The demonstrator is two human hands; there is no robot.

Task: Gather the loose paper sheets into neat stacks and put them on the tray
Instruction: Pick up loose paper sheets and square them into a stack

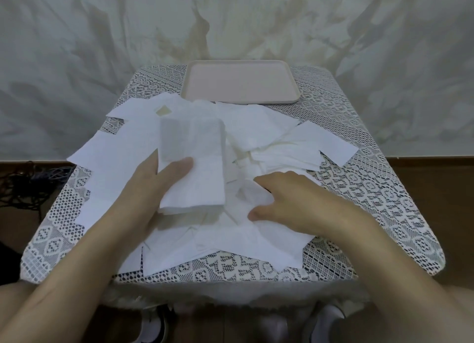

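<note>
Lace-covered table (359, 189): left hand (154, 186) is gripping a stack (195, 158), long axis pointing at the tray (241, 101) straight ahead, well apart. Right hand (295, 201) is lying on loose sheets (295, 142) just beside; pinch unclear.

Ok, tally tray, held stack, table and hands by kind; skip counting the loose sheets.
Tray: 1
Stack: 1
Table: 1
Hands: 2, left hand, right hand gripping sheets
Total: 5
</note>
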